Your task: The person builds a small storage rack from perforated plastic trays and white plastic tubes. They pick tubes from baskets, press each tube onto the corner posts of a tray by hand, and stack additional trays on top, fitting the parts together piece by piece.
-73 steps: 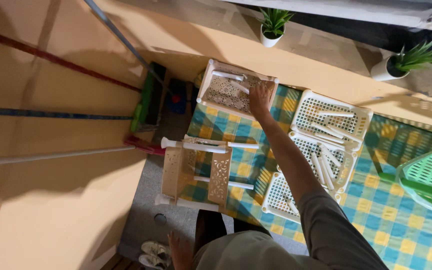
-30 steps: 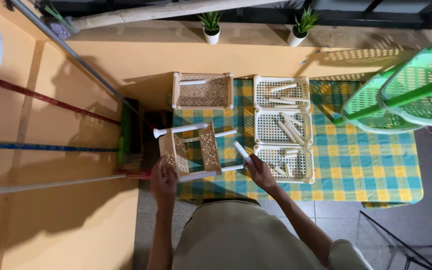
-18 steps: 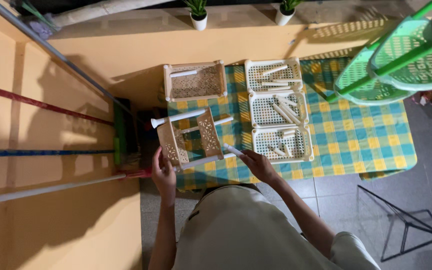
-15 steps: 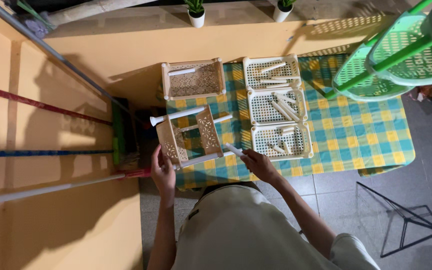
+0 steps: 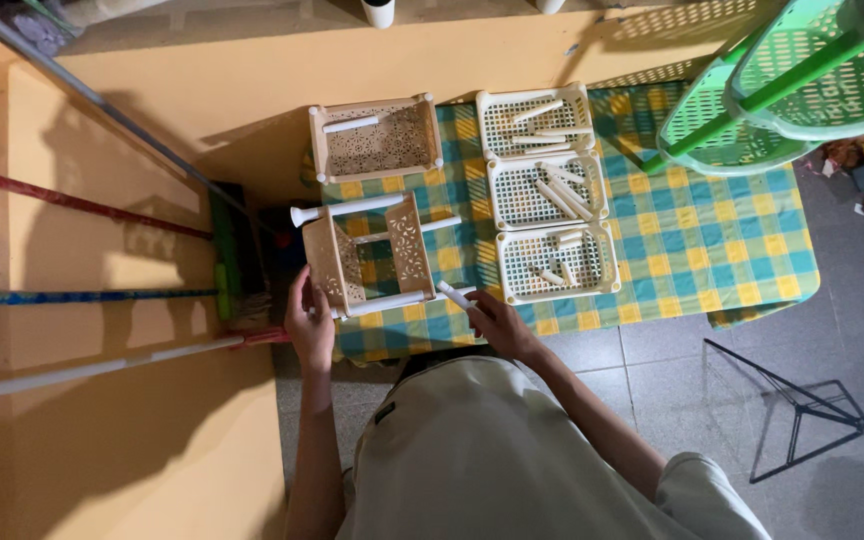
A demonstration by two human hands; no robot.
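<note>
Person stands at the near edge of a table [image 5: 712, 250] covered in a blue-yellow checked cloth. Left hand [image 5: 309, 322] grips the near-left corner of a part-built beige rack [image 5: 367, 257], fingers curled on its frame; the rack lies on its side at the table's near-left corner, white tubes running through its perforated panels. Right hand [image 5: 497, 322] is closed around a short white tube [image 5: 455, 295], held just off the rack's near-right end, tube tip pointing up-left toward it; can't tell if it touches the rack. A loose beige tray [image 5: 376, 138] sits at the far-left edge with one tube lying inside. Right of it, three white baskets [image 5: 550, 195] stand in a row from far edge to near edge, touching each other, each holding loose white tubes. Green shelf unit [image 5: 782, 90] overhangs the far-right corner. Left of the table, a green broom head [image 5: 224, 255] against the orange wall, with red, blue and white poles [image 5: 82, 290] lying across it. Black folding stand [image 5: 802, 410] on the grey tile floor, right of the person.
</note>
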